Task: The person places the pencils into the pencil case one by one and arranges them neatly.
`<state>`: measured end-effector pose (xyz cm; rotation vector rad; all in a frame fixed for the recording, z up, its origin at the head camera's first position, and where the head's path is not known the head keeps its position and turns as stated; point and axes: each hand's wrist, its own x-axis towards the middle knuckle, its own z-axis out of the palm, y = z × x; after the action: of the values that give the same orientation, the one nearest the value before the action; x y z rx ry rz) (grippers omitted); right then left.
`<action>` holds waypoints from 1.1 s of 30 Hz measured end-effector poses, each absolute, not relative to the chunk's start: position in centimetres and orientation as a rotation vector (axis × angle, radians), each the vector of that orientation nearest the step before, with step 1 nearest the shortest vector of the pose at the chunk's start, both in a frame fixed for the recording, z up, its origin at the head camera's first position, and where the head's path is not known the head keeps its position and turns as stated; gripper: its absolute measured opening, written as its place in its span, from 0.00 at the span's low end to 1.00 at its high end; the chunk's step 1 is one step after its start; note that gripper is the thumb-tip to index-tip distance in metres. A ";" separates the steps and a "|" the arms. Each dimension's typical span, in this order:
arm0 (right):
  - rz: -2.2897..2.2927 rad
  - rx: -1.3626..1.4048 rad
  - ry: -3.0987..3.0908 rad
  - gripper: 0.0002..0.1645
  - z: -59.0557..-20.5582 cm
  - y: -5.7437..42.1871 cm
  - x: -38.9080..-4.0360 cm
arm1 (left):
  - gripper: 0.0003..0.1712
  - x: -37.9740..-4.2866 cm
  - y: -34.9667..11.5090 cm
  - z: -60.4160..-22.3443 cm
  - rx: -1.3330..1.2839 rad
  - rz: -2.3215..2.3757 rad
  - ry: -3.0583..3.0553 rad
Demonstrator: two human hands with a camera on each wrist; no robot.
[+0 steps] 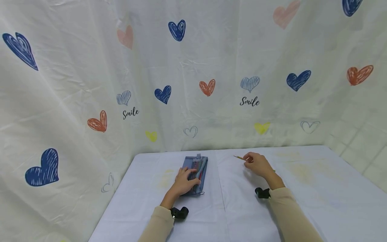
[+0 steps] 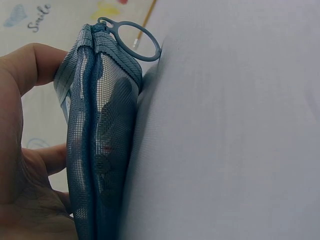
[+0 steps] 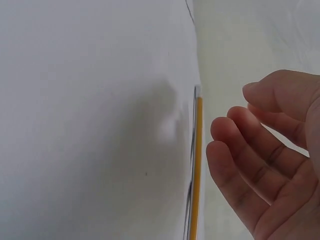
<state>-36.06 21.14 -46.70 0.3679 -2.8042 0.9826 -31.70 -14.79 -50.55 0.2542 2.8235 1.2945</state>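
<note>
A blue pencil case (image 1: 204, 178) with a see-through mesh top lies on the white table, with several pencils (image 1: 196, 164) showing inside. My left hand (image 1: 182, 181) rests on top of it, fingers spread and thumb touching its near part. In the left wrist view, the case's zipper (image 2: 91, 125) and ring pull (image 2: 139, 42) stand out beside the thumb (image 2: 37, 62). To the right, a yellow pencil (image 3: 197, 165) lies on the table, its pale end toward the case. Close over it hovers my right hand (image 1: 258, 164), fingers loosely bent; the right wrist view shows them apart from the pencil.
A white cloth covers the table (image 1: 223, 215). Behind it hangs a pale curtain (image 1: 217, 127) printed with hearts and the word Smile. Black cameras sit on the left wrist (image 1: 180, 213) and the right wrist (image 1: 262, 193).
</note>
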 end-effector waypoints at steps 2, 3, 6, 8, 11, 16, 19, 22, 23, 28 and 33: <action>0.949 0.372 -2.801 0.16 -46.7 21.9 -36.0 | 0.39 -31.7 -14.8 -50.5 0.258 1.295 2.823; 0.932 0.367 -2.799 0.15 -46.7 22.2 -36.0 | 0.39 -31.6 -14.8 -50.5 0.260 1.294 2.822; 0.879 0.362 -2.800 0.15 -46.8 23.3 -35.9 | 0.39 -31.6 -14.8 -50.5 0.265 1.291 2.824; 0.844 0.358 -2.798 0.15 -46.9 24.1 -36.0 | 0.39 -31.7 -14.8 -50.5 0.262 1.292 2.827; 0.806 0.351 -2.787 0.15 -47.0 25.1 -36.0 | 0.39 -31.7 -14.8 -50.5 0.260 1.298 2.826; 0.776 0.358 -2.797 0.16 -47.2 26.6 -36.0 | 0.39 -31.7 -14.7 -50.5 0.265 1.305 2.822; 0.773 0.350 -2.822 0.16 -47.4 27.2 -36.0 | 0.39 -31.7 -14.7 -50.6 0.265 1.302 2.824; 0.772 0.337 -2.847 0.17 -47.6 27.7 -36.0 | 0.39 -31.6 -14.7 -50.5 0.264 1.299 2.825; 0.772 0.331 -2.857 0.17 -47.7 27.9 -36.0 | 0.39 -31.6 -14.7 -50.5 0.264 1.297 2.826; 0.774 0.291 -2.899 0.16 -48.0 28.4 -36.1 | 0.39 -31.7 -14.7 -50.5 0.261 1.301 2.826; 0.778 0.280 -2.931 0.16 -48.1 28.6 -36.2 | 0.39 -31.8 -14.7 -50.6 0.250 1.294 2.830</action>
<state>-36.24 28.56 -48.12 0.2799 -2.9308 0.7782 -31.77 -14.75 -50.55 0.2499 2.8296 1.2936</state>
